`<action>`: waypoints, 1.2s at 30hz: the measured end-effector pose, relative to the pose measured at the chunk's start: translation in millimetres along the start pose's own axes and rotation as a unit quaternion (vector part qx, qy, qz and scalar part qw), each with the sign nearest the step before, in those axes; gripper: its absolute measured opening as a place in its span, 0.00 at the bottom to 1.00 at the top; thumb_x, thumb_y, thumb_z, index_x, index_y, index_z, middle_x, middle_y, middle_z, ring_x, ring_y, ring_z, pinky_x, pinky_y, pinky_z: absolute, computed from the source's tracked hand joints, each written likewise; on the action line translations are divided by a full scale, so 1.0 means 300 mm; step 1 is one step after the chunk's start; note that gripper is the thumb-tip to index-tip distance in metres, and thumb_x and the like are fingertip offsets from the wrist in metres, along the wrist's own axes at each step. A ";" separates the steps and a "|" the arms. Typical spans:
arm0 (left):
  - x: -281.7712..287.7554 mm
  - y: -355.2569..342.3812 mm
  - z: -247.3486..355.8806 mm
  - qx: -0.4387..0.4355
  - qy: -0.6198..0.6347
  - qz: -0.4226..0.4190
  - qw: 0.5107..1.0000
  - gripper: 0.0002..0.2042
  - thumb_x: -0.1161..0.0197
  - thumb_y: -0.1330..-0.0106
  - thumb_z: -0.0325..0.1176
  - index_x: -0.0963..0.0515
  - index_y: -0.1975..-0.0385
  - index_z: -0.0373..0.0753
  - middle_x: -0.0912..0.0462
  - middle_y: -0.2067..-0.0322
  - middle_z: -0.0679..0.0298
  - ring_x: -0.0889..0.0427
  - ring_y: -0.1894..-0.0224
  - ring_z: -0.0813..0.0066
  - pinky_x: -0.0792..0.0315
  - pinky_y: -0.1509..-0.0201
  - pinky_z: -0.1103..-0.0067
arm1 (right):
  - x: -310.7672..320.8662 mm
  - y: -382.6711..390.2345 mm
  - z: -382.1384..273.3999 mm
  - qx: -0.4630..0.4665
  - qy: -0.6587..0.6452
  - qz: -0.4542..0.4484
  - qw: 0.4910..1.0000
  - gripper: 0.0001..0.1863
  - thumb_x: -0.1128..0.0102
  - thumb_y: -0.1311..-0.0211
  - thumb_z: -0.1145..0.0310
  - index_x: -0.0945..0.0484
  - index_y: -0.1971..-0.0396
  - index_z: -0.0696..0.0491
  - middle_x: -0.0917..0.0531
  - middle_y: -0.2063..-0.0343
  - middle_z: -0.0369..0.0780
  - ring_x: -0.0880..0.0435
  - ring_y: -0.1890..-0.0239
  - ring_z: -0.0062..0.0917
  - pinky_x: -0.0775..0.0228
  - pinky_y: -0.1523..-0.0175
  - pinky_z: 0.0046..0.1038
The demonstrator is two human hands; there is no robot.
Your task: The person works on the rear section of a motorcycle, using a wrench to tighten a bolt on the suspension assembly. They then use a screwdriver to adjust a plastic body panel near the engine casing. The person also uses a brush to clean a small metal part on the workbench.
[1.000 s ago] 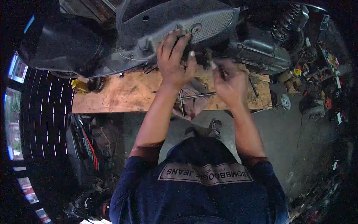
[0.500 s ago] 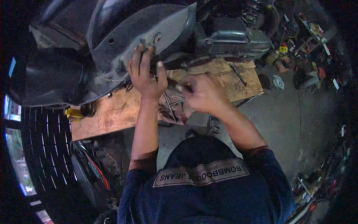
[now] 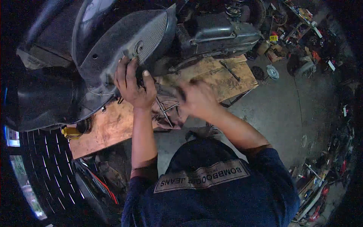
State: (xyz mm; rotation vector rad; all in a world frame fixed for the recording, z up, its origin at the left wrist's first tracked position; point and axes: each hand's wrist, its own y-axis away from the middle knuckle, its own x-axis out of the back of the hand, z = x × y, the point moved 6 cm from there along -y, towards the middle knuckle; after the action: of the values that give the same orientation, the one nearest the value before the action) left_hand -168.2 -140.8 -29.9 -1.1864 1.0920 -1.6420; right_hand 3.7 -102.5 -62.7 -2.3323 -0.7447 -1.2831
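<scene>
My left hand (image 3: 137, 85) lies against the lower edge of a grey plastic scooter panel (image 3: 145, 28), fingers stretched out and slightly spread, the thumb apart. To its right, my right hand (image 3: 200, 99) is smeared by motion over the wooden bench. A dark shape shows at its fingers, but I cannot make out whether it is held. Between the hands and just below them, a metal T-handle wrench (image 3: 165, 110) lies on a crumpled brownish cloth (image 3: 162, 122). The scooter's dark engine casing (image 3: 223, 36) sits beyond my right hand.
The stained wooden bench top (image 3: 109, 130) runs under the scooter. A long dark tool (image 3: 230, 70) lies at its right end, a yellow object (image 3: 70, 132) at its left. Parts and clutter (image 3: 278, 53) cover the floor at far right. A round metal part (image 3: 272, 72) lies nearer.
The scooter and bench have shifted left in the picture as the view moved. My left hand keeps its place on the panel. My right hand, earlier curled closed, is now blurred by fast motion.
</scene>
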 end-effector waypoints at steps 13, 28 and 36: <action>-0.002 -0.004 0.004 -0.014 -0.005 0.004 1.000 0.19 0.41 0.38 0.38 0.22 0.49 0.36 0.23 0.45 0.52 0.26 0.42 0.52 0.38 0.37 0.61 | -0.120 0.019 0.001 0.065 -0.004 0.093 0.994 0.13 0.36 0.47 0.66 0.17 0.59 0.49 0.16 0.71 0.46 0.17 0.69 0.44 0.28 0.61 0.44; 0.004 0.000 -0.003 -0.022 -0.004 0.010 1.000 0.19 0.42 0.37 0.39 0.22 0.50 0.36 0.23 0.45 0.50 0.26 0.43 0.50 0.38 0.38 0.60 | -0.012 0.026 -0.045 0.107 -0.193 0.234 0.947 0.09 0.36 0.42 0.69 0.17 0.63 0.55 0.15 0.69 0.46 0.19 0.72 0.38 0.26 0.65 0.37; 0.003 -0.001 0.000 -0.016 -0.014 -0.007 1.000 0.19 0.42 0.37 0.40 0.22 0.50 0.36 0.23 0.45 0.51 0.26 0.43 0.51 0.38 0.37 0.61 | -0.036 0.027 0.068 0.051 -0.148 0.154 0.976 0.10 0.36 0.40 0.66 0.18 0.60 0.53 0.15 0.68 0.45 0.17 0.71 0.38 0.26 0.64 0.36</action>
State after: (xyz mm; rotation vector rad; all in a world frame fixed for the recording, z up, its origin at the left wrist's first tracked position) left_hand -168.5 -141.6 -29.4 -1.2366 1.0973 -1.6191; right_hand 17.4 -100.4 -83.0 -2.4623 -0.4931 -0.7612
